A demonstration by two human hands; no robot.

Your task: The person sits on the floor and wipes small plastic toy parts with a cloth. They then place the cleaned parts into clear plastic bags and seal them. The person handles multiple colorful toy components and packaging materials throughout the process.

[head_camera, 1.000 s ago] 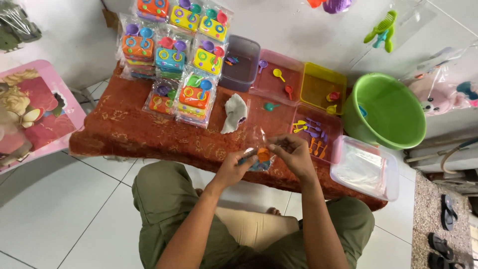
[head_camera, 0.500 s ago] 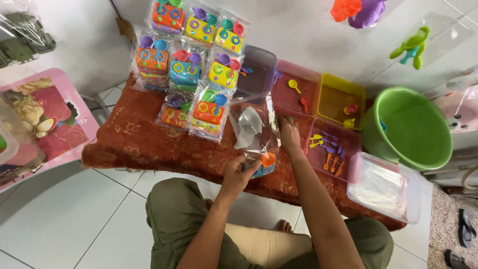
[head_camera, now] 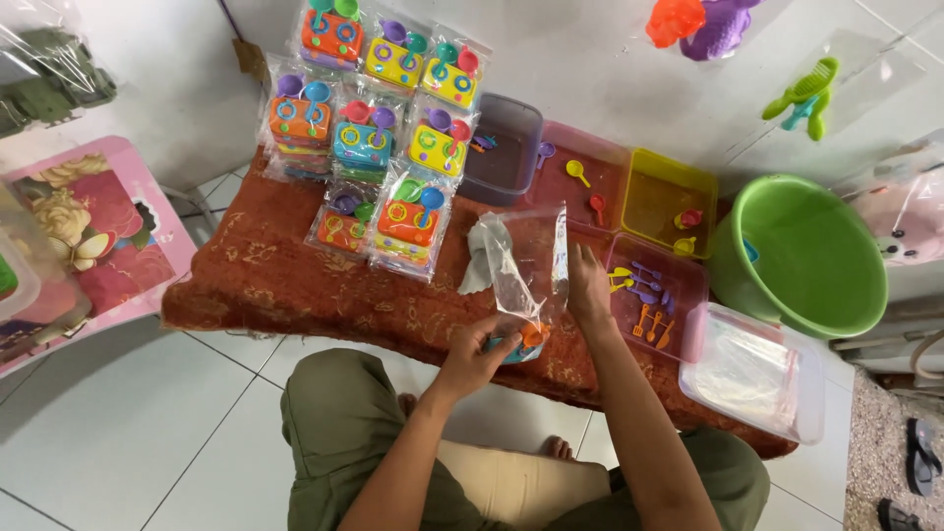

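Observation:
My left hand (head_camera: 479, 350) grips a small blue and orange toy stove (head_camera: 523, 341) at the bottom of a clear plastic bag (head_camera: 528, 261). My right hand (head_camera: 588, 285) holds the bag's right edge and keeps the bag stretched upright over the red-brown patterned cloth (head_camera: 295, 285). A crumpled clear bag (head_camera: 479, 258) lies just left of it. Several bagged toy stove sets (head_camera: 393, 138) are stacked at the far side of the cloth.
Beyond my right hand stand a grey box (head_camera: 503, 147), a pink tray (head_camera: 578, 182), a yellow tray (head_camera: 669, 197), and a pink tray of small utensils (head_camera: 654, 295). A green bucket (head_camera: 801, 256) and a clear tub of bags (head_camera: 752, 369) are to the right. A pink table (head_camera: 93, 236) is to the left.
The bag has been pulled up and stretched open; my right hand moved from the toy at the near edge up to the bag's right side. The left hand stays on the toy.

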